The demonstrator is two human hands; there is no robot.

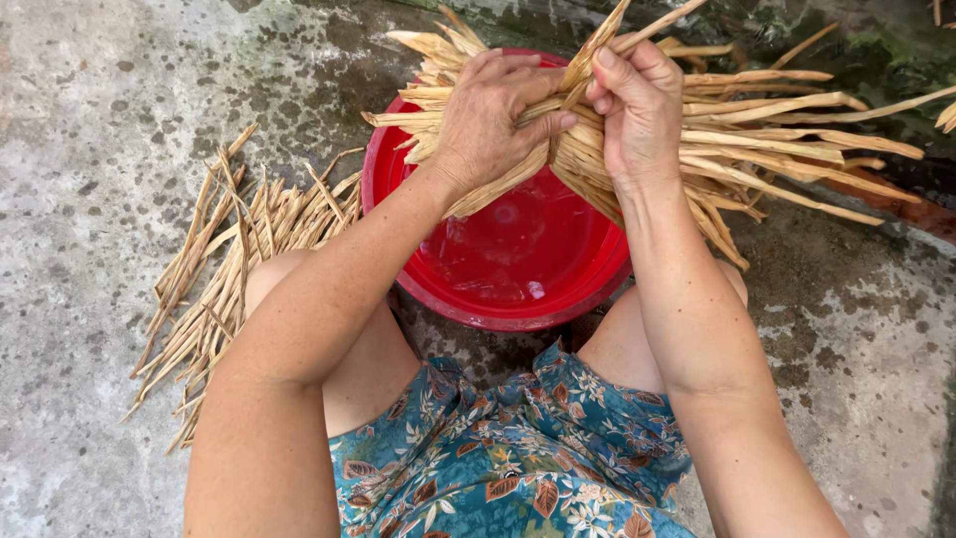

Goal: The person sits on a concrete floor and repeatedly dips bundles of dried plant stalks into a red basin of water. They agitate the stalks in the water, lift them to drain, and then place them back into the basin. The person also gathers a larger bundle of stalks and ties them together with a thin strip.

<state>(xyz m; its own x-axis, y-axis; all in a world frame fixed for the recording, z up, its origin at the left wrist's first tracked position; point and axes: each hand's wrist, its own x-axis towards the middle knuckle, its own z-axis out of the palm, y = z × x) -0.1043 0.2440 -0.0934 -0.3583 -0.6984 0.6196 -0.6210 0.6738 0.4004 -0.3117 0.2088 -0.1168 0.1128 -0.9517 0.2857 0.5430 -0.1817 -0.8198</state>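
A thick bundle of dry straw-coloured leaf strips (767,134) lies across the top of a red plastic basin (518,259). My left hand (488,120) wraps around the bundle's left part, fingers curled over it. My right hand (637,110) grips the bundle just to the right and pinches a few strips that stick upward. Both hands hold the bundle above the basin, which holds shallow clear water.
A loose pile of the same dry strips (229,269) lies on the stained concrete floor (90,120) to the left of my knee. My knees flank the basin; a floral blue garment (508,458) covers my lap. A dark wet patch (876,40) runs along the top right.
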